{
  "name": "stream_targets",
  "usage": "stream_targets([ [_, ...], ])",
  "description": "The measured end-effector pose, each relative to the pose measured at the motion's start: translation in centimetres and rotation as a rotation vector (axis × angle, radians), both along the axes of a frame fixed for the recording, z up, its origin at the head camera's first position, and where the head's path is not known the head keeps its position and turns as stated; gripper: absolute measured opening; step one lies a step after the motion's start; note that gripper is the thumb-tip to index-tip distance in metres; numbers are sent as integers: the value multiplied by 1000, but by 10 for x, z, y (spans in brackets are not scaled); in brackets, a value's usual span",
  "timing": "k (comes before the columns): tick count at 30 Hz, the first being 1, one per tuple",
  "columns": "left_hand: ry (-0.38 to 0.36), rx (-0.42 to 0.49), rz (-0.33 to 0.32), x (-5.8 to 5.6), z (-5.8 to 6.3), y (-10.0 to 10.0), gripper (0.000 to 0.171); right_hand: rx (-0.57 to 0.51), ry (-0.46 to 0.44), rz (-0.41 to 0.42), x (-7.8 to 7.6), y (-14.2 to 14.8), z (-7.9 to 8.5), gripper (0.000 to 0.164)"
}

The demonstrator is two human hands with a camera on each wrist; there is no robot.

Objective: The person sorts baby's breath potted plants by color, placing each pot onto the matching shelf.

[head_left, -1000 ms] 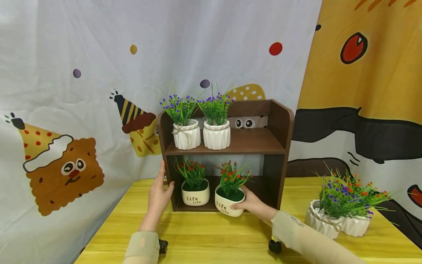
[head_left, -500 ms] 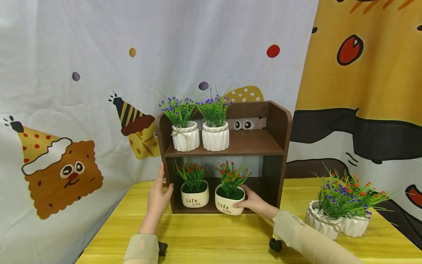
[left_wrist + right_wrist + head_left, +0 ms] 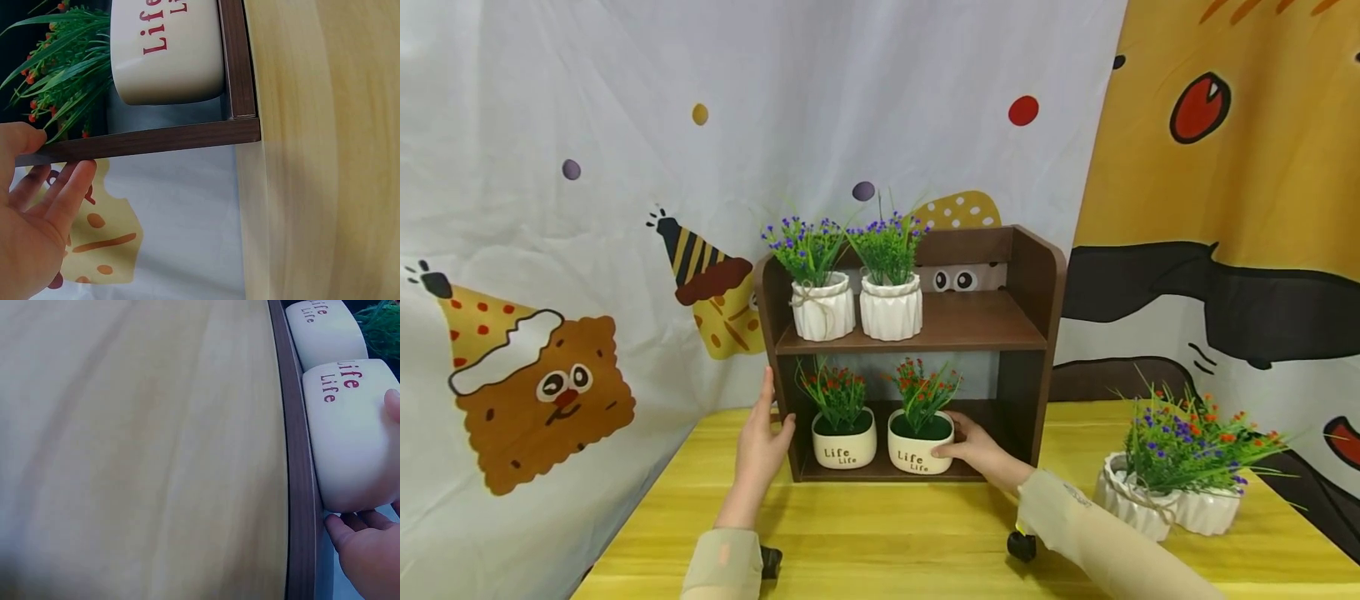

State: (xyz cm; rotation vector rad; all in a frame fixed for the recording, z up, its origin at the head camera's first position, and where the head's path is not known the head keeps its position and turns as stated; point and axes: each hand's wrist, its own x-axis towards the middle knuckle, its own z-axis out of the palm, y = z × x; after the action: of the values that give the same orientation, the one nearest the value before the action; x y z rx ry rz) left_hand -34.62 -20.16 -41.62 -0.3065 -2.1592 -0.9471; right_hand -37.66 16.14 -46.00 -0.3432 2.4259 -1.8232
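Observation:
My right hand (image 3: pixel 983 448) grips the right side of a cream "Life" flowerpot (image 3: pixel 908 454) with red-flowered artificial plants, standing on the lower shelf. In the right wrist view its thumb presses the pot's front and its fingers (image 3: pixel 359 522) lie round the side. A matching pot (image 3: pixel 845 448) stands to its left. My left hand (image 3: pixel 762 446) holds the left side panel of the brown two-tier shelf (image 3: pixel 985 321). In the left wrist view the thumb (image 3: pixel 25 137) lies at the panel's inner side, the fingers along its outer side.
Two white fluted pots (image 3: pixel 891 308) with purple flowers occupy the upper shelf's left half. More white pots (image 3: pixel 1206 510), with purple and red flowers, stand on the yellow wooden table (image 3: pixel 880 533) at right. A cartoon-printed curtain (image 3: pixel 925 100) hangs behind the shelf.
The right hand's pot has moved back and levelled from a forward tilt; it now stands upright on the lower shelf, beside the other pot. The left hand stays at the side panel.

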Motion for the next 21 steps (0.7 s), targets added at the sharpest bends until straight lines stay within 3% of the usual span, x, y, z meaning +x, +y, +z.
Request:
stream_targets([
  [12, -18, 6, -9, 0, 2, -1, 90, -91, -40, 85, -13, -9, 0, 77],
  [21, -20, -6, -11, 1, 2, -2, 92, -87, -36, 56, -17, -17, 4, 80],
])
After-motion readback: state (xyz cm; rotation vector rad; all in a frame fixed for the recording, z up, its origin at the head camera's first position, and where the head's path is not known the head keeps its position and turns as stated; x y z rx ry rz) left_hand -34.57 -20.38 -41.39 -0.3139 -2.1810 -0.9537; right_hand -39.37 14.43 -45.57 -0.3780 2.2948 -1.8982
